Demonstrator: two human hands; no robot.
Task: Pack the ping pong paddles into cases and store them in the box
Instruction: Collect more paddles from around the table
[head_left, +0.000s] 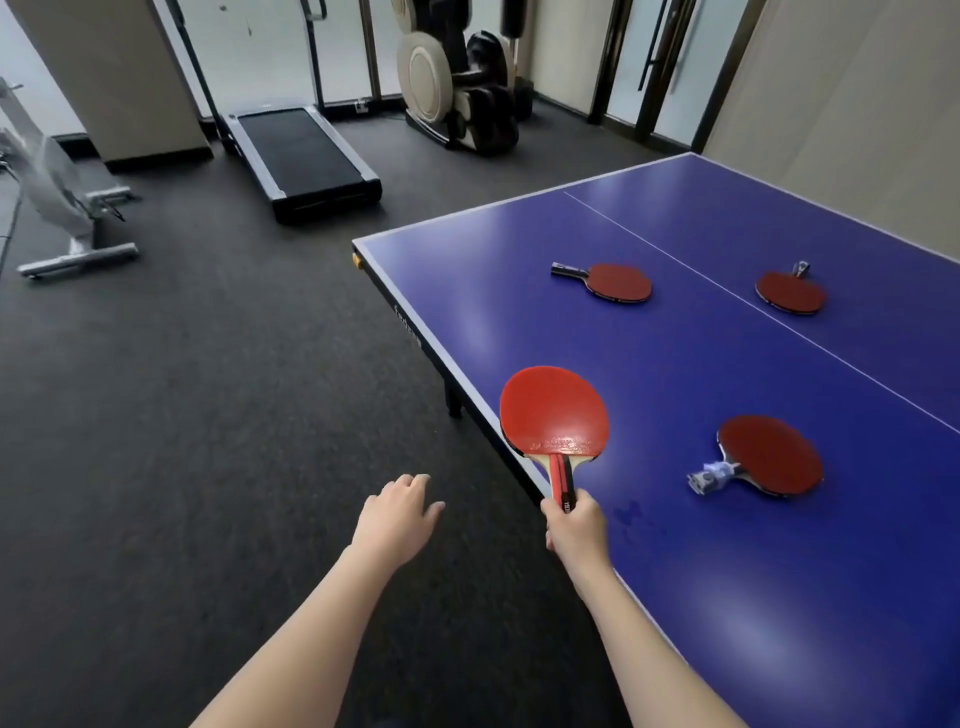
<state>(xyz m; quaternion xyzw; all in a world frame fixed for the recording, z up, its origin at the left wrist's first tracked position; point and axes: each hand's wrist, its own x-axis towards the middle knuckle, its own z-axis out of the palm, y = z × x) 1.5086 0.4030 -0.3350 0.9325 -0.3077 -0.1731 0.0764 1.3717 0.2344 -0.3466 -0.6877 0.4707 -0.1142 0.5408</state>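
The right hand (574, 525) grips the held paddle (553, 410) by its handle, fingers and thumb curled round the lower part of the red-and-black grip. The blade stands upright above the fist with its red rubber facing the camera. It is raised over the near left edge of the blue table (519, 322) and does not touch the surface. The left hand (397, 512) hovers over the dark carpet (208, 389), left of the table and apart from it. It is palm down with the fingers loosely spread and slightly bent, and it holds nothing. Three more paddles lie flat on the table, red face up. The near paddle (771, 454) lies to the right of the held paddle and well apart from it; its handle is wrapped in pale material and points left. The far-left paddle (621, 282) lies farther along the table on the near side of the white line (675, 260), with its dark handle pointing left. The far-right paddle (790, 292) lies just beyond that line, near it, with its handle pointing away from the camera. On the carpet beyond the table stand a treadmill (306, 150), a massage chair (457, 88) and, at the far left, a grey exercise bench (62, 192).
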